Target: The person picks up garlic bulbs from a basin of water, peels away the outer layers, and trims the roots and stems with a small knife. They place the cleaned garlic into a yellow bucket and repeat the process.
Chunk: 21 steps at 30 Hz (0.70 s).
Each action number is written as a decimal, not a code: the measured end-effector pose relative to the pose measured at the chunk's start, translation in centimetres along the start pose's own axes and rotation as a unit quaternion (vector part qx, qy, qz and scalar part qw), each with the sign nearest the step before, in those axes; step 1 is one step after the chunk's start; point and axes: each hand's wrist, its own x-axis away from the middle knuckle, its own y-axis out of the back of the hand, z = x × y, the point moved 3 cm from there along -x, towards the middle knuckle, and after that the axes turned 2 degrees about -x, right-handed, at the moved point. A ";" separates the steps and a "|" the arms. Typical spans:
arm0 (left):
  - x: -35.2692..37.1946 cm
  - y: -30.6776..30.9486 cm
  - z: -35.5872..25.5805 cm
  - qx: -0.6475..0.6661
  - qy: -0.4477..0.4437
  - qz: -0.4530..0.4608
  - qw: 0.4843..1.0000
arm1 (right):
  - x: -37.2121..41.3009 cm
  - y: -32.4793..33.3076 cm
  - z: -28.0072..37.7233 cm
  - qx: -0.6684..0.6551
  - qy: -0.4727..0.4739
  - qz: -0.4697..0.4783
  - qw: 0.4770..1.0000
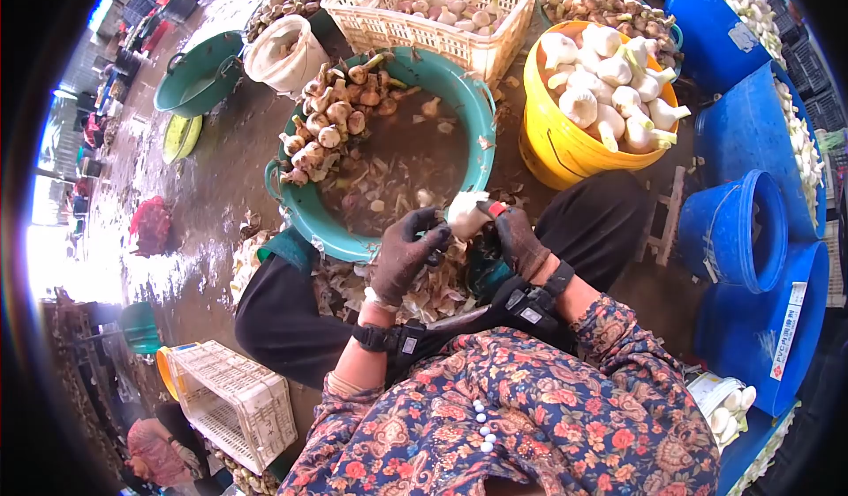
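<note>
A peeled white garlic bulb [465, 216] is held up between my hands, over the near rim of a green basin [484, 147]. My left hand [405, 256], in a dark glove, has its fingertips bent against the bulb's left side. On the other side my right hand [519, 242], also gloved, pinches the bulb, with a small red band or object [497, 208] at its fingertips. Brownish water [402, 165] with floating skins fills the basin. Unpeeled garlic bulbs [329, 125] are heaped along its left side. Loose garlic skins [433, 288] lie below my hands.
A yellow bucket [541, 147] of white bulbs stands right of the basin. Behind sits a cream crate [424, 32] with garlic. Blue tubs [720, 231] line the right side. An off-white bucket [284, 59] and another green basin [196, 81] stand left on wet floor.
</note>
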 end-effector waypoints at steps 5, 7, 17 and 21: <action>0.6 -2.0 0.4 -0.250 -0.144 -0.087 0.954 | -0.2 0.4 -2.1 -0.148 -0.081 0.047 0.984; 0.6 -2.0 0.3 -0.247 -0.151 -0.099 0.952 | 2.0 -1.2 0.3 -0.188 -0.089 0.078 0.975; 0.6 0.6 1.9 -0.153 -0.076 -0.168 0.971 | 1.4 -0.7 -2.6 -0.280 -0.202 0.065 0.936; 1.4 -2.1 0.4 -0.317 -0.182 -0.160 0.917 | 3.8 -3.8 1.7 -0.324 -0.211 -0.045 0.921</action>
